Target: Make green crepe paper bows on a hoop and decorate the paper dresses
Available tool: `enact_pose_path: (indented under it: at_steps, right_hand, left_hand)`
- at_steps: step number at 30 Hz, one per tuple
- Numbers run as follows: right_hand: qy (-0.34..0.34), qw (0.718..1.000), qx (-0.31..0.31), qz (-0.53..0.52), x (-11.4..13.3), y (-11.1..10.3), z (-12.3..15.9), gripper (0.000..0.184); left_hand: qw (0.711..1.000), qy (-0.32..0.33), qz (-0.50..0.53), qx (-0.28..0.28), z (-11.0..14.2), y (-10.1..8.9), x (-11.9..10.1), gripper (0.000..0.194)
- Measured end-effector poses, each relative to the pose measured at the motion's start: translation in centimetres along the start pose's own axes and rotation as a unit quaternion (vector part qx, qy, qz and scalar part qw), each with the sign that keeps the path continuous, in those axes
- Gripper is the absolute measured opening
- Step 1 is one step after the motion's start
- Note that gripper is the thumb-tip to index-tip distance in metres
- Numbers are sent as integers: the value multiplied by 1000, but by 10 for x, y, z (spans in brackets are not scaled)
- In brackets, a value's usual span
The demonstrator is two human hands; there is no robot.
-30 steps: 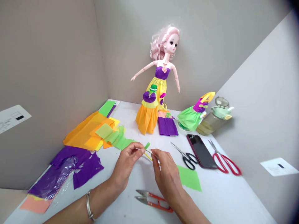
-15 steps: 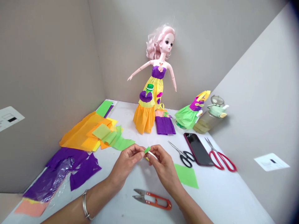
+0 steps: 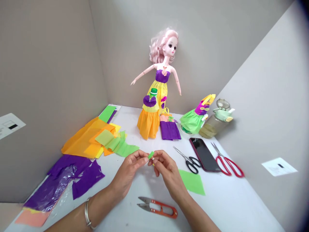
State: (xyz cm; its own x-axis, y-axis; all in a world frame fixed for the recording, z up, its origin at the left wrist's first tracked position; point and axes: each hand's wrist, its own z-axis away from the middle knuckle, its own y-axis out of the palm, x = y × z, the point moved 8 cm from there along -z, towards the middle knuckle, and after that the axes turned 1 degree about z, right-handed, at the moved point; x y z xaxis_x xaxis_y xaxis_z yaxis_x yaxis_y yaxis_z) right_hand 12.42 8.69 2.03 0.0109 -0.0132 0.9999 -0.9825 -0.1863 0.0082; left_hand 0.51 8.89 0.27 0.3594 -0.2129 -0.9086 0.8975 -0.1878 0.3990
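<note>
- The left hand (image 3: 127, 172) and the right hand (image 3: 167, 170) were close together, their fingertips meeting and pinching a small green crepe-paper strip (image 3: 151, 155) between them (fiddly work at that size).
- The strip stood just above the fingertips, and a sliver of yellow paper (image 3: 153, 164) showed just beneath them; how the two pieces joined was hidden.
- Just right of the right hand lay a green paper square (image 3: 192, 182), with black-handled scissors (image 3: 190, 164), a smartphone (image 3: 204, 154) and red-handled scissors (image 3: 228, 166) further right.
- Directly below both hands lay orange-handled thread snips (image 3: 156, 207).
- Beyond the left hand were orange crepe paper (image 3: 80, 138) and a crumpled green crepe strip (image 3: 125, 149); purple crepe paper (image 3: 88, 178) lay nearer its wrist.
- Well beyond both hands stood a pink-haired doll (image 3: 159, 87) in a yellow, orange and purple paper gown.
</note>
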Motion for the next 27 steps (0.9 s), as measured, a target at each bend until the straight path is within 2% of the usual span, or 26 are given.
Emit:
enact_pose_path:
  at_steps: [6, 14, 18, 22, 27]
  right_hand:
    - [0, 1000, -24, 10, -2, -6, -2, 12]
    - [-5, 997, -43, 64, 1, -7, 3, 21]
    - [-22, 994, -56, 96, 3, -5, 7, 16]
    - [-46, 988, -69, 133, 8, -4, 10, 14]
    - [-105, 966, -108, 212, 20, -5, 16, 13]
  left_hand:
    - [1000, 2, -1, -21, 1, -3, -1, 12]
    - [994, 33, -21, -102, -2, -15, 0, 14]
    - [993, 57, -48, -96, -2, -12, -2, 13]
    - [982, 107, -126, -87, -1, -10, -9, 12]
    - [969, 131, -181, -104, 0, -14, -14, 11]
